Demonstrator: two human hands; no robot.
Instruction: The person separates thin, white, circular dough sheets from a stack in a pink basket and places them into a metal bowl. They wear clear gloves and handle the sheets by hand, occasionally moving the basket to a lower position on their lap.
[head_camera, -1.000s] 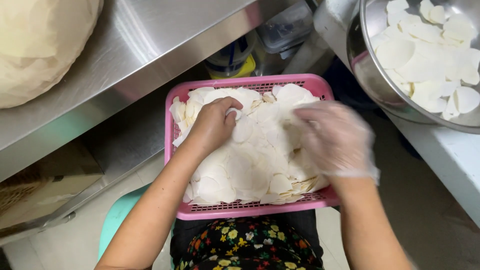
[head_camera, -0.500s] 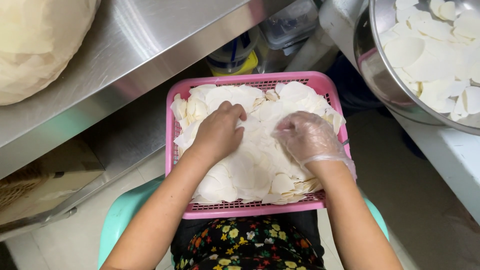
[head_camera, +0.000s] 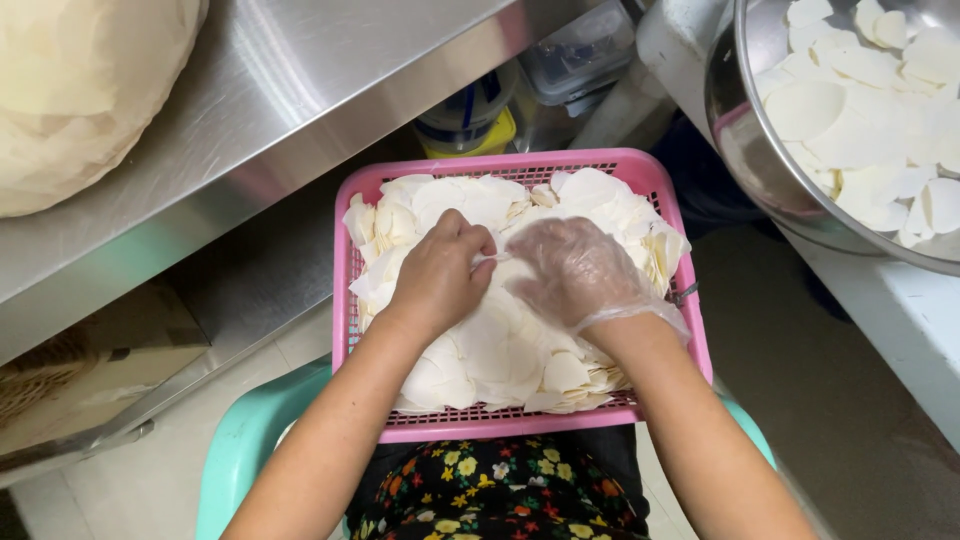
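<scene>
**Mia:** 2 hands are in the pink basket (head_camera: 668, 215) now. See the left hand (head_camera: 440, 280)? It is bare, and it sits right on the pile of thin white slices (head_camera: 500, 350), near the middle of the basket.

**Ben:** And the right hand (head_camera: 575, 275)? It has a clear glove on.

**Mia:** Yes. 1 second ago that hand was up near the basket's right side and all blurry. Now it has come in close, and both hands meet over the middle of the basket.

**Ben:** Are the fingers shut?

**Mia:** The left fingers (head_camera: 470, 240) are curled shut and pinch 1 thin slice. The right fingers (head_camera: 525, 250) bend down and seem to hold the other edge of that same piece.

**Ben:** So what does that mean?

**Mia:** I think the hands stopped feeling around in the pile and picked 1 stuck bit to pull apart.

**Ben:** What else is near the basket?

**Mia:** The basket sits on the person's lap, above a flowery cloth (head_camera: 500, 495). A big metal bowl (head_camera: 745, 160) with more white slices is off to the basket's right, up on a white surface (head_camera: 900, 320). A shiny steel surface (head_camera: 300, 90) is to the basket's left, with a big pale lump (head_camera: 80, 90) on it.
</scene>
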